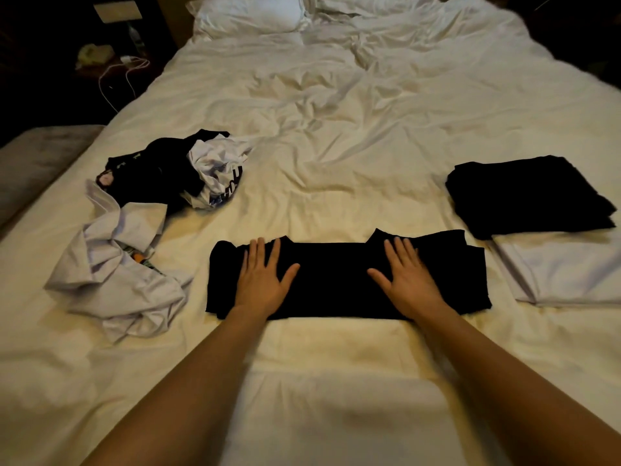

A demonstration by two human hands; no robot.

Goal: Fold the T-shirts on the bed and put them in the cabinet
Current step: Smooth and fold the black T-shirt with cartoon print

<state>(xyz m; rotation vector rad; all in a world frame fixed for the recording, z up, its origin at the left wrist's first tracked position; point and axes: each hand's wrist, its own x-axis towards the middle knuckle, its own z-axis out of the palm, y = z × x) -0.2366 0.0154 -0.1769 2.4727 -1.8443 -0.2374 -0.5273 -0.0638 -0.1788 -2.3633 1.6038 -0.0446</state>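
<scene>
Both hands (263, 277) flat, black T-shirt (336, 280) beneath

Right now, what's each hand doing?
Left hand: open, pressing flat on the black T-shirt.
Right hand: open, pressing flat on the same shirt.

We had one head-worn wide-angle view, looking forward and down along the bed (336, 112) from its foot, near enough that forearms filled the lower frame.

Bedroom, rumpled white bed (336, 112), pillows (255, 15), nightstand (111, 62)
</scene>
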